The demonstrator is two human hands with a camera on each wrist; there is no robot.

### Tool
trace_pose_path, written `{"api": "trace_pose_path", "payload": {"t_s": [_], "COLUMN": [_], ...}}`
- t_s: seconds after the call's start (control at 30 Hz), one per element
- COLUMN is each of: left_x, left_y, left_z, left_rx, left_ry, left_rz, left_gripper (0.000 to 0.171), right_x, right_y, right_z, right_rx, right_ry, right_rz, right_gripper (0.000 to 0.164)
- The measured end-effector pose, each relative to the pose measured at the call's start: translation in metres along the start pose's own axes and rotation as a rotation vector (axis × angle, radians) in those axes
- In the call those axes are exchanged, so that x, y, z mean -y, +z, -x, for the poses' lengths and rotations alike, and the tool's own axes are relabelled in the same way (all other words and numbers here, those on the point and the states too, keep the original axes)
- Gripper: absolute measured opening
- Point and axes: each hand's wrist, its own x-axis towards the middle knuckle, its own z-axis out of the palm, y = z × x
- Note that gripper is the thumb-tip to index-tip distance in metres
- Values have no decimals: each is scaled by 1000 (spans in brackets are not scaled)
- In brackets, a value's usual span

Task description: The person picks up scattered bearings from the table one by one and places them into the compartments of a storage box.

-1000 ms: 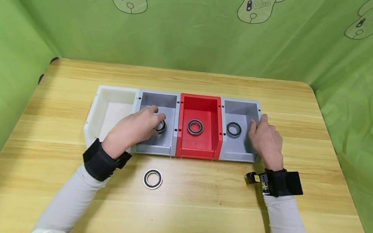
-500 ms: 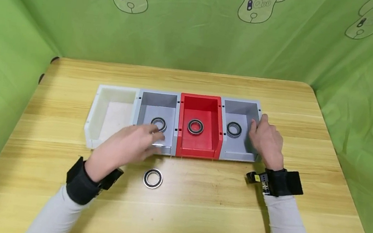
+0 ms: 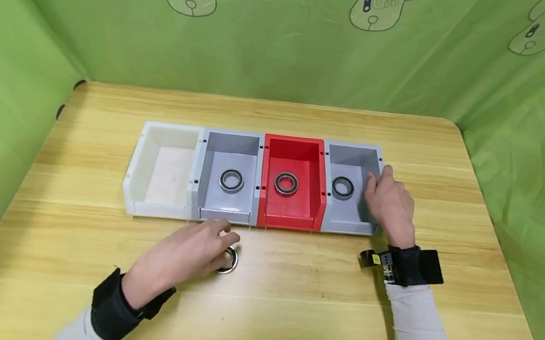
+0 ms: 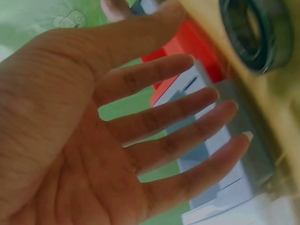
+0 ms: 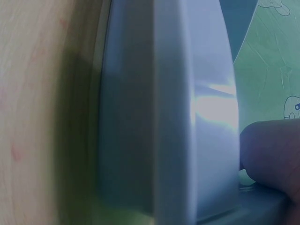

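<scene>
A ring-shaped ball bearing (image 3: 234, 261) lies on the table in front of the bins, partly hidden by fingers. My left hand (image 3: 182, 256) hovers at it; in the left wrist view its fingers are extended and spread, with the bearing (image 4: 277, 40) beyond the thumb tip, apart from it. At the row's right end, my right hand (image 3: 391, 207) grips the side wall of the right grey bin (image 3: 345, 225), thumb on the inner side. One bearing (image 3: 341, 196) lies in that bin, another (image 3: 285, 192) in the red bin (image 3: 291, 219), a third (image 3: 230, 189) in the left grey bin (image 3: 224, 215).
A white bin (image 3: 131, 179) forms the left end of the joined row. The wooden table (image 3: 293, 318) has rounded corners, and green cloth (image 3: 277, 60) with printed cartoon heads hangs behind it and on both sides.
My left hand has withdrawn from the left grey bin, leaving a bearing flat inside, and moved toward me to the bearing on the table. My right hand has stayed on the bin wall.
</scene>
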Motion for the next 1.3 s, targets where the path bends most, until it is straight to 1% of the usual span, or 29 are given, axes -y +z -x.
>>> {"api": "trace_pose_path", "payload": {"t_s": [0.07, 0.17, 0.23, 0.33, 0.57, 0.73, 0.9, 1.1, 1.3], "left_x": [-2, -5, -6, -7, -10, -11, -10, -8, -5], "left_y": [5, 11, 14, 20, 31, 33, 35, 38, 41], "left_z": [4, 8, 10, 11, 11, 10, 9, 10, 9], "left_rx": [21, 69, 96, 102, 58, 32, 12, -17, -56], "left_ry": [-16, -33, -44, -52, -60, -62, -50, -13, 48], "left_rz": [29, 60, 68, 68, 79, 59, 43, 30, -2], "left_gripper": [33, 40, 39, 37, 30, 26, 24, 23, 23], "right_x": [0, 1, 1, 1, 0, 0, 0, 1, 0], "right_y": [0, 0, 0, 0, 1, 1, 1, 1, 1], "right_z": [0, -1, -1, 0, 1, 1, 0, -1, -1], "right_rx": [3, 6, 6, -2, -7, -13, -7, -3, -7], "right_ry": [3, 8, 8, 2, 1, -2, 7, 10, 12], "right_rz": [-1, -5, -8, -16, -15, -21, -20, -12, -13], "right_gripper": [42, 43, 42, 41, 40, 40, 40, 40, 39]}}
